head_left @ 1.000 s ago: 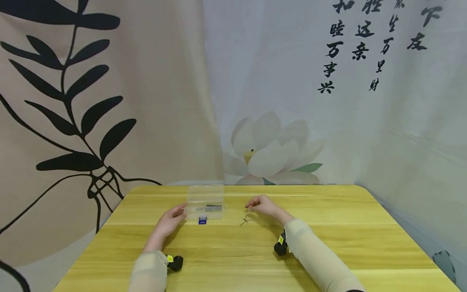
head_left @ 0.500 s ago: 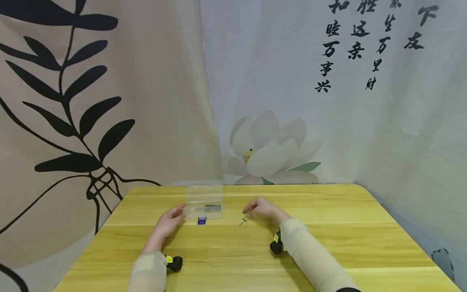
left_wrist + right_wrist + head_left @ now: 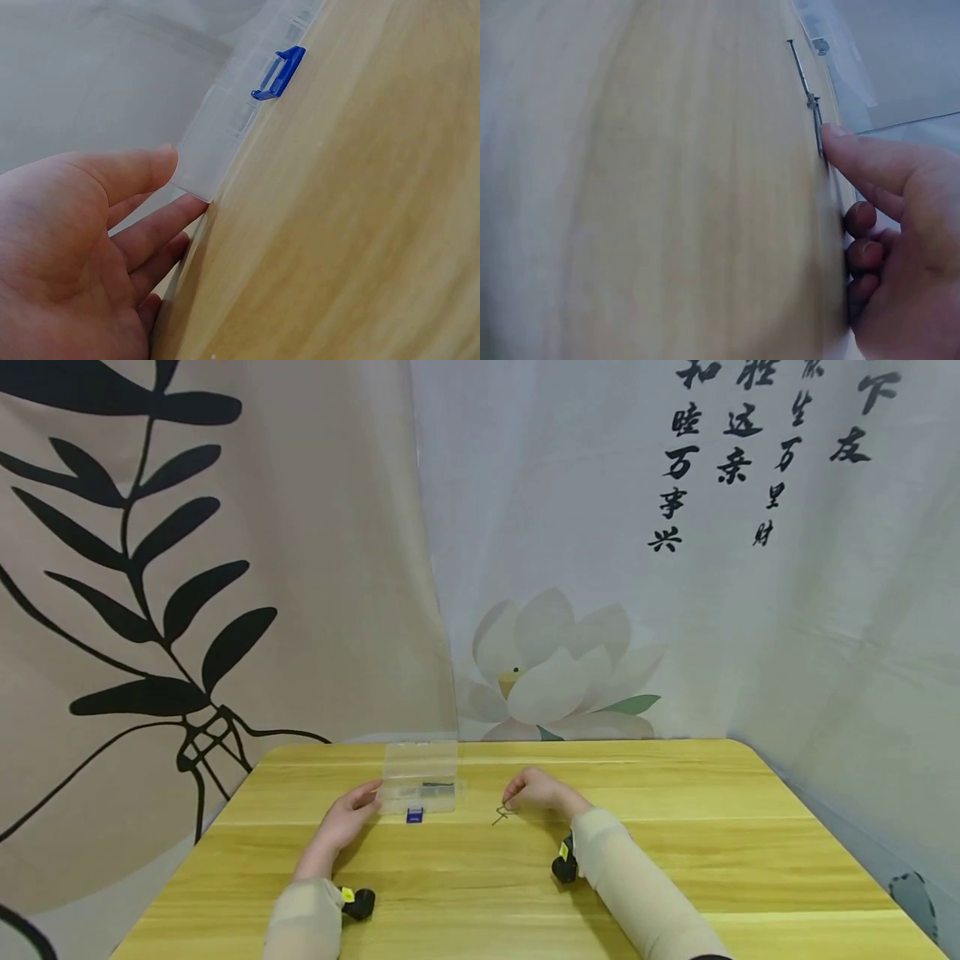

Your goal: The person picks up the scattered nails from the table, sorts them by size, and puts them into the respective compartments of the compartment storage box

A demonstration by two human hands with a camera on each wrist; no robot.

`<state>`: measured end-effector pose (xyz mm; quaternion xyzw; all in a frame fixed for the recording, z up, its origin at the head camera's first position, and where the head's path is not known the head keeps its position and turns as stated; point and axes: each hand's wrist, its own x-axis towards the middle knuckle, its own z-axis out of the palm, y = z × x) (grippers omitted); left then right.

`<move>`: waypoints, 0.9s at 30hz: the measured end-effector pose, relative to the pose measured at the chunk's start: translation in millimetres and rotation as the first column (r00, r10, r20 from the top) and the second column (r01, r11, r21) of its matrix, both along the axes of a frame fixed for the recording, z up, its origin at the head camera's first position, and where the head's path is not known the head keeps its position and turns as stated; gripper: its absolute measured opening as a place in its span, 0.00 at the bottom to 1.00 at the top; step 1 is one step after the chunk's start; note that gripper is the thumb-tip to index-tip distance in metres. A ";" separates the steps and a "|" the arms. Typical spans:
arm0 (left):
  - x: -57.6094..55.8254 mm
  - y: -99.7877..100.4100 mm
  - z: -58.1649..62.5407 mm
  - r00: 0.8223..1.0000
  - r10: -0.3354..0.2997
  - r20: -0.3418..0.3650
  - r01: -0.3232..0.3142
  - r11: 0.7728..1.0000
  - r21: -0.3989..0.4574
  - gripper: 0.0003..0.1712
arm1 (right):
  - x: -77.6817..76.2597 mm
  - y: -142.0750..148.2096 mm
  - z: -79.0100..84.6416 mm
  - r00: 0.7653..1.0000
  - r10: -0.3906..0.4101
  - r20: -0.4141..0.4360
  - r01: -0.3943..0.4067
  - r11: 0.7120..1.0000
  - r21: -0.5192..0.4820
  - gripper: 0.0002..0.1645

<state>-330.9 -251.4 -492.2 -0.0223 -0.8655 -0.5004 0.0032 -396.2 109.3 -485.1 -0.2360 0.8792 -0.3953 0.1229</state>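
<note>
A clear plastic compartment box stands on the table with its lid raised and a blue latch at its front. Several dark thin pieces lie inside. My left hand rests against the box's left end, thumb at the corner and fingers loosely extended. Right of the box, several thin dark nails lie crossed in a small pile. My right hand is at this pile, thumb and forefinger pinching one nail; its lower end is hidden by the thumb. The other right fingers curl inward.
The wooden table extends back to a printed curtain just behind its far edge. Black cameras are worn on the left wrist and the right wrist.
My right hand has come down slightly to the nail pile, and its fingertips have closed on a nail. My left hand has stayed at the box's end.
</note>
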 end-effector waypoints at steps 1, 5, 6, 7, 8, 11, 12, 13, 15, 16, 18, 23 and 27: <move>-0.3 -0.3 -0.3 1.000 -0.001 0.002 0.001 1.000 0.000 0.28 | 0.1 0.0 0.4 1.000 -0.002 0.005 0.002 1.000 0.002 0.02; -1.5 -1.2 -1.0 1.000 -0.001 -0.008 0.001 1.000 -0.003 0.28 | -0.7 0.2 -0.4 1.000 0.012 -0.004 -0.012 1.000 -0.007 0.03; -1.6 -1.4 -1.0 1.000 0.000 -0.012 0.000 1.000 -0.003 0.27 | -1.1 0.2 -1.0 1.000 0.015 -0.010 -0.015 1.000 -0.008 0.03; -1.8 -1.5 -1.2 1.000 -0.003 -0.017 0.003 1.000 -0.003 0.27 | -1.0 0.6 -1.6 1.000 0.021 -0.016 -0.021 1.000 -0.011 0.03; -1.7 -1.3 -1.2 1.000 -0.004 -0.023 0.003 1.000 -0.003 0.27 | -0.8 0.8 -2.2 1.000 0.025 -0.018 -0.026 1.000 -0.015 0.03; -0.6 -1.3 -2.6 1.000 -0.008 -0.029 0.008 1.000 -0.008 0.27 | 1.0 1.8 -4.3 0.999 0.036 -0.021 -0.036 0.999 -0.024 0.04; 0.2 -1.2 -3.2 1.000 -0.005 -0.022 0.005 1.000 -0.002 0.27 | 2.1 2.3 -4.9 0.999 0.041 -0.016 -0.042 0.999 -0.030 0.04; 0.7 -1.0 -3.7 1.000 -0.005 -0.019 0.005 1.000 -0.003 0.27 | 3.2 2.9 -5.3 0.999 0.047 -0.010 -0.047 0.998 -0.034 0.05; 2.0 -0.5 -4.6 1.000 -0.004 -0.014 0.004 1.000 -0.002 0.27 | 5.0 4.1 -5.8 0.998 0.055 -0.008 -0.055 0.997 -0.048 0.05; 2.6 0.0 -4.5 1.000 -0.003 -0.013 0.003 1.000 0.000 0.27 | 6.1 4.6 -5.7 0.998 0.056 -0.005 -0.056 0.997 -0.053 0.05; 2.7 0.8 -4.4 1.000 -0.005 -0.016 0.005 1.000 0.004 0.27 | 7.3 5.5 -5.4 0.999 0.052 -0.001 -0.052 0.997 -0.060 0.05; 0.8 0.6 -3.4 1.000 -0.005 -0.031 0.005 1.000 -0.006 0.27 | 5.4 5.3 -4.4 1.000 0.030 0.006 -0.029 0.997 -0.068 0.06; 0.1 -1.2 -2.3 1.000 -0.003 -0.023 0.003 1.000 -0.007 0.27 | 1.9 3.5 -5.0 1.000 0.021 0.009 -0.021 0.997 -0.073 0.06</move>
